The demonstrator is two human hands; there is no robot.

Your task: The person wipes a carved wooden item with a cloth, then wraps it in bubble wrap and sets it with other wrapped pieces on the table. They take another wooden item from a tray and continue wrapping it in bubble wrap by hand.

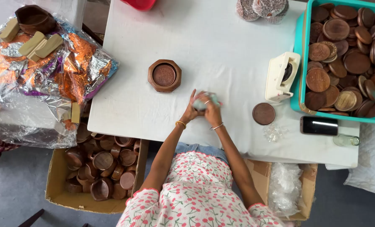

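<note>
While both the left hand (pixel 191 110) and right hand (pixel 212 112) close together around a small pale wad (pixel 204 102) above the white surface (pixel 221 50), wiping or wrapping seems underway, probably before the nearby octagonal wooden holder (pixel 165 75) needs reaching.

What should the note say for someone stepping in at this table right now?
Left hand and right hand: together at the white table edge, closed around a small pale crumpled piece.
Octagonal wooden holder with round disc inside: ahead-left, untouched.
Single round brown wooden disc: lies right of the hands.
Teal crate of wooden discs: far right, full.
Cardboard box of wooden cups: on the floor, left.
</note>
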